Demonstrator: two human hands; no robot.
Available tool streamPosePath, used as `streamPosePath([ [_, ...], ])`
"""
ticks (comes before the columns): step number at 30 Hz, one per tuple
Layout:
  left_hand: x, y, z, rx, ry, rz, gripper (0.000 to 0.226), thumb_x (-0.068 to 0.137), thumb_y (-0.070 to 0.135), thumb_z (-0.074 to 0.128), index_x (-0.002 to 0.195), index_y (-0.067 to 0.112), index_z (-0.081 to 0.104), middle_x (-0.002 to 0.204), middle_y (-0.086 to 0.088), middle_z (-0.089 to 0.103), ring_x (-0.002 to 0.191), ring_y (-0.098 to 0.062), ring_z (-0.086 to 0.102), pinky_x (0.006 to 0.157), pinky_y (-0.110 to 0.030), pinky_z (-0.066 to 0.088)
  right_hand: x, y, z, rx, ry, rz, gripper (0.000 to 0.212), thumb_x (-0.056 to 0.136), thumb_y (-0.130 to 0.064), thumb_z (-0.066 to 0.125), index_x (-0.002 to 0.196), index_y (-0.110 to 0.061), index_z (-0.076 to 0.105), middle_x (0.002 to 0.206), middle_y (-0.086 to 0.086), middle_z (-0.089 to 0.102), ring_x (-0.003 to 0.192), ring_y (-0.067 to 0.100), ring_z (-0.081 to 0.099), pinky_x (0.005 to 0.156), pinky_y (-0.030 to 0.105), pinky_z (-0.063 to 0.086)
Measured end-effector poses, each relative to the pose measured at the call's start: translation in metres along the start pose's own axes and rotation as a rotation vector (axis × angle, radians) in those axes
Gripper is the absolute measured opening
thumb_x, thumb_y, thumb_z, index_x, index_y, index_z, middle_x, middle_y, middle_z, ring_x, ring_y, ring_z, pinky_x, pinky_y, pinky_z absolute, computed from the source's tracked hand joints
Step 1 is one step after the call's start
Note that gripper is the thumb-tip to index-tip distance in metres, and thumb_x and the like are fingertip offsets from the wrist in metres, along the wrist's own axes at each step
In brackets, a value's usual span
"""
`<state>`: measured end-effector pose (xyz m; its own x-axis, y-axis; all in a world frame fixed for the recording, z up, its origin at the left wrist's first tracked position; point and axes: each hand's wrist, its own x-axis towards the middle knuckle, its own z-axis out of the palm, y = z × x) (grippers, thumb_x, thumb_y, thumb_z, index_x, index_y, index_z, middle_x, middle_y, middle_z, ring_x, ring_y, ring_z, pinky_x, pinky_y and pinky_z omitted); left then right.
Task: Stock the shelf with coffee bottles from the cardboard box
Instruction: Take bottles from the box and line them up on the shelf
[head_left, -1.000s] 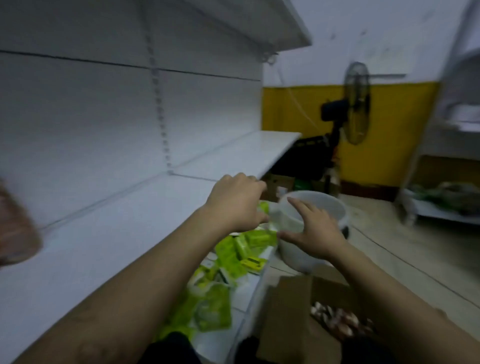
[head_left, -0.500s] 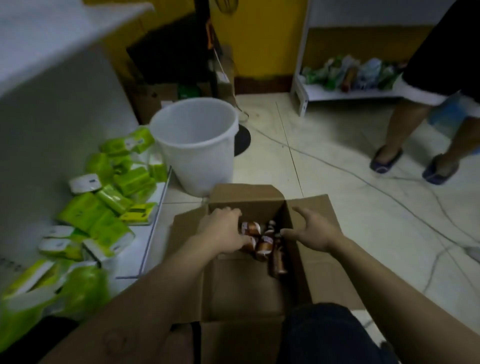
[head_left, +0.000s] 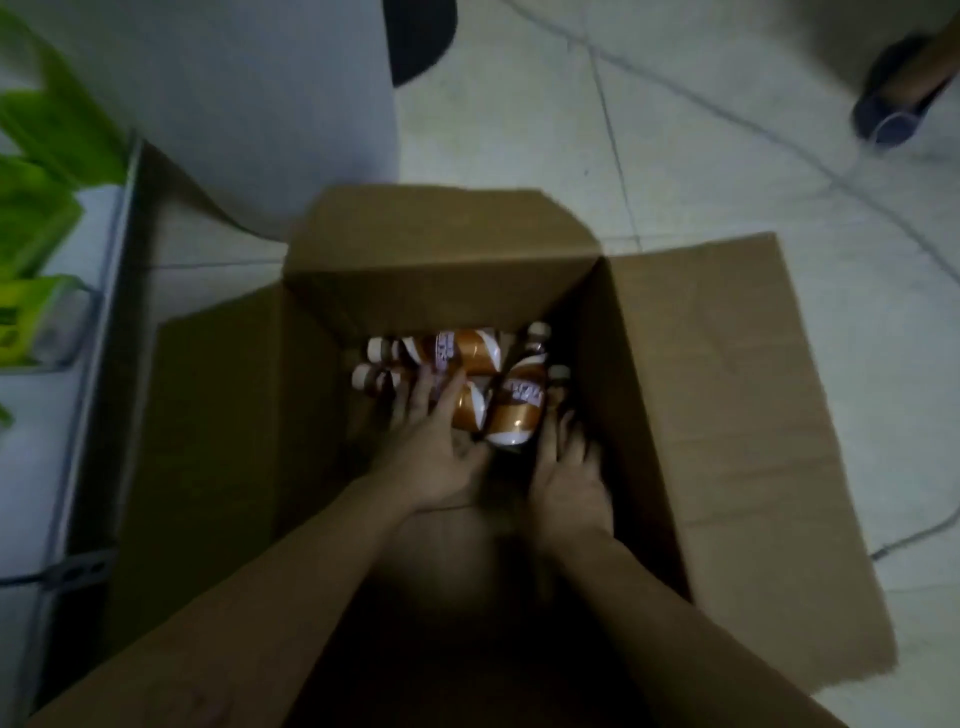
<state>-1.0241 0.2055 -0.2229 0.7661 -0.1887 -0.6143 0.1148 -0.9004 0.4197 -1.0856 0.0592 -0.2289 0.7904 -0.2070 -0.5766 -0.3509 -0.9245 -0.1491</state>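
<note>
Half a second ago both hands hovered at the rim of the open brown cardboard box (head_left: 701, 364); now they are deep inside. The left hand (head_left: 431, 452) fingers spread over the brown-and-white labelled coffee bottles (head_left: 483, 379); the right hand (head_left: 566, 478) fingers' state I cannot tell. Pickup is starting.

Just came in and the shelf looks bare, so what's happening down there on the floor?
A person is reaching both hands into an open cardboard box on the floor. The left hand rests on the coffee bottles piled at the bottom, and the right hand is beside them. Whether either hand has closed on a bottle is unclear. No bottle has been lifted out yet. A white bucket stands behind the box.
</note>
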Motion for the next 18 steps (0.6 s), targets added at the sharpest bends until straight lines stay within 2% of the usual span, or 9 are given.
streamPosePath([
  [2, 0.009, 0.0, 0.009, 0.065, -0.009, 0.018, 0.084, 0.087, 0.061, 0.05, 0.152, 0.041, 0.001, 0.16, 0.009, -0.018, 0.146, -0.03, -0.019, 0.116, -0.053, 0.005, 0.002, -0.005, 0.013, 0.077, 0.137, 0.036, 0.076, 0.094, -0.022, 0.05, 0.152, -0.005, 0.003, 0.154, 0.022, 0.017, 0.137, 0.037, 0.028, 0.106, 0.044, 0.038],
  [4, 0.013, 0.004, 0.013, 0.128, 0.104, -0.009, 0.073, 0.085, 0.061, 0.051, 0.148, 0.04, 0.02, 0.16, 0.002, -0.002, 0.145, -0.036, -0.006, 0.113, -0.056, 0.018, 0.008, -0.003, 0.019, 0.181, 0.211, 0.051, 0.062, 0.092, -0.022, 0.053, 0.145, -0.005, 0.027, 0.144, 0.02, 0.031, 0.128, 0.036, 0.038, 0.097, 0.046, 0.042],
  [5, 0.013, 0.007, 0.013, 0.126, 0.169, -0.042, 0.063, 0.085, 0.058, 0.053, 0.142, 0.039, 0.032, 0.157, -0.002, 0.008, 0.143, -0.038, 0.003, 0.11, -0.055, 0.025, 0.011, -0.001, 0.02, 0.197, 0.245, 0.058, 0.057, 0.091, -0.022, 0.055, 0.141, -0.005, 0.033, 0.139, 0.019, 0.034, 0.124, 0.036, 0.041, 0.093, 0.045, 0.043],
  [7, 0.011, 0.011, 0.012, 0.038, 0.214, -0.163, 0.042, 0.085, 0.051, 0.055, 0.122, 0.034, 0.048, 0.152, -0.005, 0.019, 0.139, -0.039, 0.017, 0.104, -0.051, 0.035, 0.01, 0.003, 0.021, 0.133, 0.201, 0.046, 0.063, 0.09, -0.024, 0.056, 0.143, -0.005, 0.029, 0.136, 0.019, 0.033, 0.121, 0.035, 0.043, 0.091, 0.042, 0.044],
  [9, 0.008, 0.007, 0.014, -0.06, 0.226, -0.297, 0.029, 0.083, 0.051, 0.057, 0.103, 0.03, 0.056, 0.149, -0.008, 0.026, 0.134, -0.037, 0.027, 0.099, -0.047, 0.037, 0.007, 0.006, 0.024, 0.004, 0.09, -0.01, 0.087, 0.087, -0.033, 0.058, 0.151, -0.004, 0.006, 0.139, 0.019, 0.026, 0.121, 0.034, 0.039, 0.095, 0.04, 0.043],
  [11, 0.004, -0.002, 0.022, -0.103, 0.272, -0.36, 0.035, 0.081, 0.056, 0.06, 0.099, 0.026, 0.061, 0.139, -0.012, 0.037, 0.124, -0.033, 0.038, 0.093, -0.041, 0.04, 0.001, 0.01, 0.024, -0.011, -0.016, 0.006, 0.105, 0.081, -0.041, 0.064, 0.153, -0.011, -0.008, 0.148, 0.016, 0.022, 0.126, 0.033, 0.034, 0.096, 0.04, 0.042],
  [14, -0.002, -0.015, 0.03, -0.269, 0.377, -0.465, 0.06, 0.072, 0.049, 0.076, 0.117, 0.015, 0.057, 0.133, -0.013, 0.041, 0.115, -0.032, 0.049, 0.087, -0.041, 0.049, -0.011, 0.011, 0.023, 0.107, -0.138, 0.047, 0.104, 0.086, -0.04, 0.062, 0.152, -0.02, -0.017, 0.157, 0.015, 0.016, 0.134, 0.031, 0.035, 0.099, 0.039, 0.042],
  [16, -0.006, -0.019, 0.031, -0.521, 0.435, -0.574, 0.079, 0.065, 0.032, 0.087, 0.129, 0.013, 0.044, 0.137, -0.014, 0.039, 0.117, -0.035, 0.051, 0.087, -0.045, 0.051, -0.02, 0.01, 0.02, 0.164, -0.185, 0.086, 0.102, 0.088, -0.038, 0.061, 0.152, -0.02, -0.016, 0.154, 0.016, 0.024, 0.129, 0.029, 0.045, 0.098, 0.038, 0.043],
  [18, -0.008, -0.021, 0.032, -0.682, 0.447, -0.614, 0.087, 0.059, 0.024, 0.09, 0.127, 0.015, 0.038, 0.136, -0.013, 0.043, 0.117, -0.037, 0.053, 0.09, -0.046, 0.049, -0.021, 0.011, 0.023, 0.202, -0.17, 0.135, 0.099, 0.086, -0.04, 0.063, 0.153, -0.017, -0.006, 0.149, 0.015, 0.035, 0.124, 0.029, 0.051, 0.096, 0.036, 0.046],
])
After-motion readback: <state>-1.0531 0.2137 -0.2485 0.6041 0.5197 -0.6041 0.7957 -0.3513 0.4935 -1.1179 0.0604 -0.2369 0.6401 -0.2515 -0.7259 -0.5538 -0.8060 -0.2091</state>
